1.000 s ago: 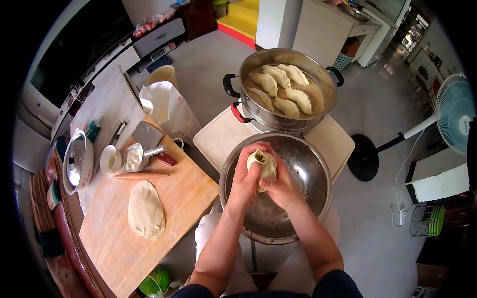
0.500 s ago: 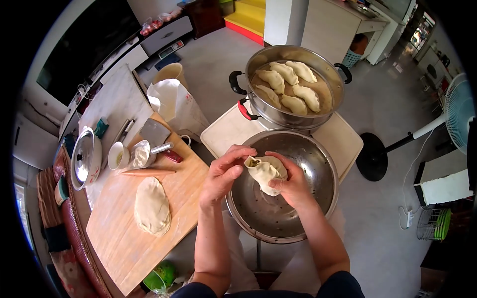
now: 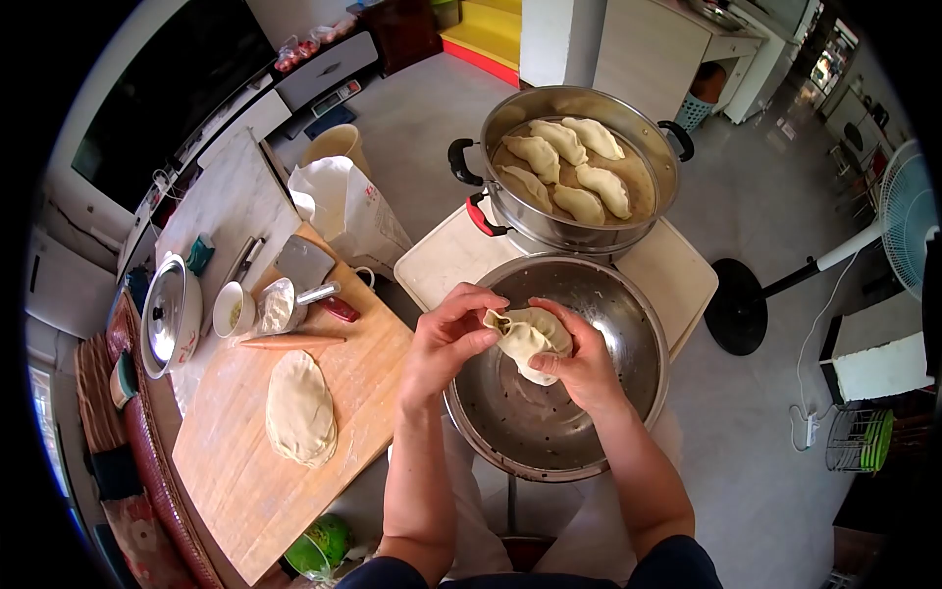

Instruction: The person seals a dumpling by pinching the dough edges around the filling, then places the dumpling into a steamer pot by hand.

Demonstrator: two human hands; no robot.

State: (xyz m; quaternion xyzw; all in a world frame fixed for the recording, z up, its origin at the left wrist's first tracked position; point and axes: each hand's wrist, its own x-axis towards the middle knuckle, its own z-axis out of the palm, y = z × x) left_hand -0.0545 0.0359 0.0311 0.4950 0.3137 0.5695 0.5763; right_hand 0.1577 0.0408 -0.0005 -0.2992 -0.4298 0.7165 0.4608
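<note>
A large pleated dumpling (image 3: 535, 346) is held between both hands above a steel mixing bowl (image 3: 638, 417). Its left end gapes, and dark filling shows inside. My left hand (image 3: 449, 339) pinches the edge of that open end between thumb and fingers. From the other side, my right hand (image 3: 586, 365) cradles the dumpling, with its thumb pressed on the near face. Dark bits of filling cling to the bowl's inner wall. Behind the bowl stands a steamer pot (image 3: 579, 236), where several shaped dumplings (image 3: 559, 142) lie.
On the wooden board (image 3: 231, 481) at left are a flattened oval of dough (image 3: 300, 407), a rolling pin (image 3: 294, 343), a scraper (image 3: 305, 263), a small bowl (image 3: 233, 309) and a flour scoop (image 3: 280, 306). A standing fan (image 3: 905, 221) is at right.
The dumpling has turned slightly more level in my hands. My left fingers have shifted a little along its open end. The rest stays in place.
</note>
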